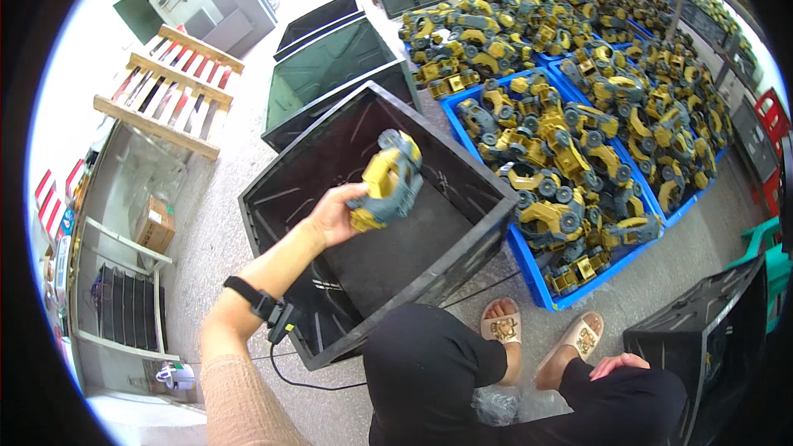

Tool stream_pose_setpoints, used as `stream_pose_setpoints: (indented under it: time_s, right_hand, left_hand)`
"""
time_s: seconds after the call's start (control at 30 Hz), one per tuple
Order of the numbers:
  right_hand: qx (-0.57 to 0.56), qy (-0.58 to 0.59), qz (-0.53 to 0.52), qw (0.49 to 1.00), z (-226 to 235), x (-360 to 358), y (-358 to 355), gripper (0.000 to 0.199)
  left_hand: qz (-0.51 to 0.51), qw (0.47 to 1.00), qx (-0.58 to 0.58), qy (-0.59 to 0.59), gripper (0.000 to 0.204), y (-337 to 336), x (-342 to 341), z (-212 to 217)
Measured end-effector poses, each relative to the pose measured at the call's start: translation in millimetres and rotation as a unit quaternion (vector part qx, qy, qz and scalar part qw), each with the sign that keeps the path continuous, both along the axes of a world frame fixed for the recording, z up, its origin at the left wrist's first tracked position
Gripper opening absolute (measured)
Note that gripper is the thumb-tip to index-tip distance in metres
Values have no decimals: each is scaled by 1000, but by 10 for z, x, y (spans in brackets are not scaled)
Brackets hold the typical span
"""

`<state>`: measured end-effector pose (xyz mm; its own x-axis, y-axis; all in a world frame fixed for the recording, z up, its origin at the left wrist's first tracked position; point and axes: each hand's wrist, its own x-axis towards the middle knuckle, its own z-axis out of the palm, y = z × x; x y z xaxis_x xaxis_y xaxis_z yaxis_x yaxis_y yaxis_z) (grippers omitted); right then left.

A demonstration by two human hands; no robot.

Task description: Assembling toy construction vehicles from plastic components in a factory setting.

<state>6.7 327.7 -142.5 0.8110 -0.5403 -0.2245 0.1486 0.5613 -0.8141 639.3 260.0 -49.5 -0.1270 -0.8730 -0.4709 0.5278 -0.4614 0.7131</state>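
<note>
My left hand (334, 213) grips a yellow and grey toy vehicle (388, 182) with dark wheels, holding it up over a large black crate (388, 260). The crate's dark floor shows beneath the toy. A black strap with a small cabled device (279, 320) sits round my left wrist. On my dark-trousered knee lies my right hand (618, 365), its fingers laid out flat and holding nothing; part of it is hidden by the leg. Blue bins (529, 260) to the right are heaped with similar toy vehicles (549, 144).
More black crates (330, 62) stand behind the near one. A wooden pallet (178, 87) leans at the far left, by a metal-framed bench (124, 239) with a cardboard box (155, 225). Another black crate (702, 322) and a green stool (768, 239) are at right.
</note>
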Motion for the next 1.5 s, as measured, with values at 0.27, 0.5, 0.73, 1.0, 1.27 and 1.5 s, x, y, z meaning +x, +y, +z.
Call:
stream_pose_setpoints:
  time_s: [0.27,0.5,0.73,1.0,1.27,1.5]
  right_hand:
    - [-49,-38,-53,997,-268,-394,81,65]
    - [-65,-48,-92,992,-310,-386,148,63]
    - [-54,-72,61,994,-230,-254,-266,49]
    - [83,58,-12,995,293,135,-40,46]
    - [166,150,-158,962,797,702,135,45]
    - [111,126,-93,981,548,765,62,45]
  left_hand:
    - [-74,981,181,-9,40,-201,121,-1242]
    - [-145,969,198,-2,41,-234,44,-1687]
    - [-127,984,126,-20,49,-94,147,-797]
    - [-91,980,-105,142,72,321,-815,295]
    - [-96,991,-37,87,47,716,-1370,369]
    - [-51,990,-103,-77,57,1015,-1230,246]
